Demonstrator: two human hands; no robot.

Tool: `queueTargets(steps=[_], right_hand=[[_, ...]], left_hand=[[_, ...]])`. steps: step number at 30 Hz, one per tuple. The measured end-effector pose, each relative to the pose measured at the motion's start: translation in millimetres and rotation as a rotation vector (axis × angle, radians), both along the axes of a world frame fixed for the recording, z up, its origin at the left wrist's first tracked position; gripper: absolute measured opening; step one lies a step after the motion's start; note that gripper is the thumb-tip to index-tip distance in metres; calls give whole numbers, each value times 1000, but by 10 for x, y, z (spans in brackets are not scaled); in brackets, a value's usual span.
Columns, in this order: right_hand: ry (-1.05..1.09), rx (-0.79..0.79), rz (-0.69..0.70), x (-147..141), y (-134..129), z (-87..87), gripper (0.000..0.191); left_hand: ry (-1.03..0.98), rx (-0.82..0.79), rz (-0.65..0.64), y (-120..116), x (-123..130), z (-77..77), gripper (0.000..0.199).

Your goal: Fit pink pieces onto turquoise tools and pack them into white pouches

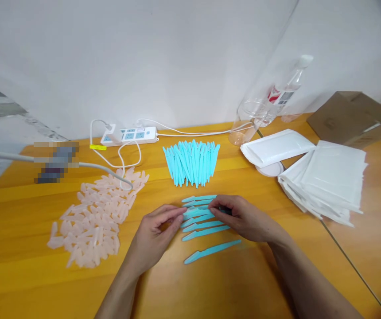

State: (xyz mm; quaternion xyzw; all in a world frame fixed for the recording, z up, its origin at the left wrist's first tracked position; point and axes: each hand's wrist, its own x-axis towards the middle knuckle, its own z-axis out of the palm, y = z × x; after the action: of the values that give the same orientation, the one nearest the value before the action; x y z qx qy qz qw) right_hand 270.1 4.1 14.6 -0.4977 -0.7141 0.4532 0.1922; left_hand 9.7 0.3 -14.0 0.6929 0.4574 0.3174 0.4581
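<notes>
Several turquoise razor-like sticks (207, 232) lie roughly parallel in a column on the wooden table. One turquoise stick (197, 213) is between my hands near the top of that column. My left hand (159, 232) pinches its left, wider end between thumb and forefinger. At its right end, my right hand (240, 216) has its fingers closed on the handle; a small dark thing shows by the right palm. Nearest me, another turquoise stick (212, 251) lies apart from the others. A dense pile of turquoise sticks (192, 163) lies beyond my hands.
Pale pink translucent covers (94, 217) are heaped at left, under a white cable. A power strip (130, 135) stands by the wall. At right are white padded envelopes (333, 177), a clear plastic bottle (285, 95), a clear jar (243, 126) and a cardboard box (353, 117).
</notes>
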Motion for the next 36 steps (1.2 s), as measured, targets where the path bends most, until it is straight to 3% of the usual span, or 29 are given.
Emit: queueTargets(steps=[5,10,15,19,24,27,31,36], right_hand=[[-37,78,29,-68,-74,39,26],[-87,78,122,-51,-159,113,16],[-197,132,221,-39,-217,86,10],[-269,151,253,-29,-244,81,8],[-274,221,122,135,-258,153,11],[-278,294,16,248,-331,137,14],[-211,381,-18,284,-557,-13,17],[-206,428,-19,231,-807,-226,18]], left_hand=[[51,42,-37,-76,97,66,24],[228,195,-151,-286,56,181,24],[370,315,-159,-505,60,96,17],[393,343,-135,-529,42,65,17],[406,383,-37,-514,-89,187,19],[409,405,-71,-559,-95,201,18],[419,379,-114,-666,-28,93,21],[445,386,-79,-761,-27,-11,28]])
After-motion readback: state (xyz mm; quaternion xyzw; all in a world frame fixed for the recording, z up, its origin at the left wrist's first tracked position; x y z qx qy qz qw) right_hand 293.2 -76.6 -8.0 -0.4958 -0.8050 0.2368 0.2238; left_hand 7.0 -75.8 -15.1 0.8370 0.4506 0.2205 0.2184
